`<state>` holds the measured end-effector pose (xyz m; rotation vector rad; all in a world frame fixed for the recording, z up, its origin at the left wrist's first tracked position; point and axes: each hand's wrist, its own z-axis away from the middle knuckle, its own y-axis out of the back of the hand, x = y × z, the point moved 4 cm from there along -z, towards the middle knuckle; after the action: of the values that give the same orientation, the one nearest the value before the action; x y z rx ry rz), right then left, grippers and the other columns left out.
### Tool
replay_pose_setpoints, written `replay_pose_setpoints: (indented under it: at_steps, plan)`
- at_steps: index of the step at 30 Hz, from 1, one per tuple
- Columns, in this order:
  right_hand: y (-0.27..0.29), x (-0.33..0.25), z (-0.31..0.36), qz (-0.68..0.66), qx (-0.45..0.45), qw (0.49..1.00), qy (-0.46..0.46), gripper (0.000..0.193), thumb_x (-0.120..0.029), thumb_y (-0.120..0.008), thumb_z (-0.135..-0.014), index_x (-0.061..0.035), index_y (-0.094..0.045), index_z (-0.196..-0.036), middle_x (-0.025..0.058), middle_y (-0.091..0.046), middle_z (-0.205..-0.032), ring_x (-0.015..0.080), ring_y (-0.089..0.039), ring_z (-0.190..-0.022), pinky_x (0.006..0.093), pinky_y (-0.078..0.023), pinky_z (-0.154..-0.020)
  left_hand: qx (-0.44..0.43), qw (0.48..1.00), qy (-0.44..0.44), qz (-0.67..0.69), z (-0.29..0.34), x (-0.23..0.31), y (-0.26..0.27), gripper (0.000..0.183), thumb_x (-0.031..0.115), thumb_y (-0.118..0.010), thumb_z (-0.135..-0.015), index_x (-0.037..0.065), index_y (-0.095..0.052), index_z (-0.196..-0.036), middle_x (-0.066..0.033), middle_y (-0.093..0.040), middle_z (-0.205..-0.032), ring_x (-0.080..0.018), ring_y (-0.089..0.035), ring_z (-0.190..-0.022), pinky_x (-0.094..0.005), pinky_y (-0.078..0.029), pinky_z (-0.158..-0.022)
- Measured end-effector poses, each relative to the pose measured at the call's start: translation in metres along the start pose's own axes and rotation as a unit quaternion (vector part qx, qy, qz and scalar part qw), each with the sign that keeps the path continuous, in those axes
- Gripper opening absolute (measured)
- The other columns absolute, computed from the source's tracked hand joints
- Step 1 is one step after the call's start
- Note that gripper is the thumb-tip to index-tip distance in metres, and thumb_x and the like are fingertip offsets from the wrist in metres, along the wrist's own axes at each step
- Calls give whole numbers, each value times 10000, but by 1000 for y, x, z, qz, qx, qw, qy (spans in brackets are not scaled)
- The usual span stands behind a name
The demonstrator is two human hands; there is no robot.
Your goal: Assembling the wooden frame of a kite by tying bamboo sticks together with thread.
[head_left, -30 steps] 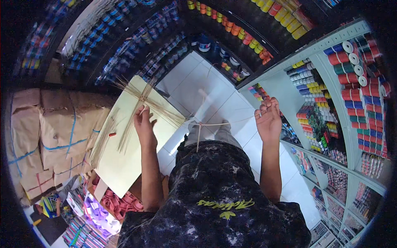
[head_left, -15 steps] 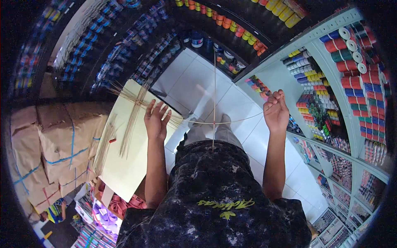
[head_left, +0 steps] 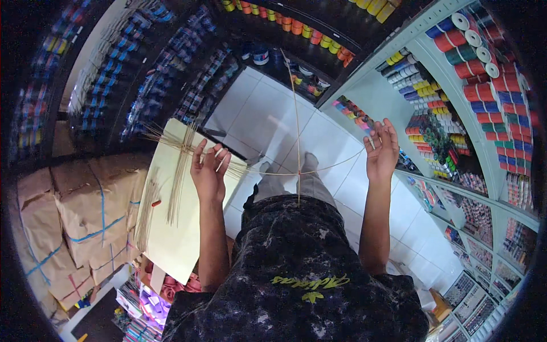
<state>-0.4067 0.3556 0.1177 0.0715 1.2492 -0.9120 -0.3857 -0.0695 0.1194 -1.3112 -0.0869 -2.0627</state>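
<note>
Two thin light-brown sticks, bamboo-like, cross in front of me. The long straight stick (head_left: 297,114) runs away from my waist, and the curved stick (head_left: 333,167) bows sideways between my hands. They meet at a small binding near my waist. My left hand (head_left: 209,175) is raised, palm up, with fingers apart and slightly bent, by the curved stick's left part. The right hand (head_left: 381,158) is raised with loosely spread fingers, and the curved stick's right end touches its thumb side. Neither hand's fingers wrap round the stick; its left end is hard to make out.
Left of me a cream board (head_left: 176,251) bears bundles of thin sticks (head_left: 181,176) and a small red object (head_left: 156,203). Brown paper-wrapped parcels (head_left: 85,205) stand beyond it. Dark shelves (head_left: 122,122) and a pale shelf unit (head_left: 393,94) hold many colourful spools. White tiles (head_left: 256,108) cover the floor.
The right hand's fingers have loosened from a pinch and spread. My left hand has shifted slightly left, its fingers more bent. The straight stick's far end has tilted left; the view has shifted a little.
</note>
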Motion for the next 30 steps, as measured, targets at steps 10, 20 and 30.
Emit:
replay_pose_setpoints:
  at_steps: [10,20,30]
  plan:
    - [-1,-4,12,86,-26,995,42,413,-157,-627,-992,-88,-518,-1384,81,-647,-1208,156,-636,-889,321,-581,-694,-2,994,-56,-88,12,11,-5,606,46,-521,-1021,111,-249,-1559,-210,-662,-1192,-250,-716,-896,-355,-622,-785]
    - [0,3,5,129,-15,991,13,391,-116,-594,-1001,-68,-541,-1385,60,-668,-1142,130,-634,-915,301,-584,-708,-20,996,-15,-83,7,-3,8,615,47,-529,-1020,45,-224,-1554,-221,-666,-1183,-264,-725,-888,-333,-630,-753]
    - [-10,-7,4,90,-14,996,27,398,-126,-673,-960,-32,-567,-1332,75,-645,-1116,160,-649,-866,301,-594,-638,-35,997,-23,-69,11,5,6,620,49,-547,-1014,7,-219,-1538,-242,-652,-1205,-274,-727,-904,-338,-629,-771]
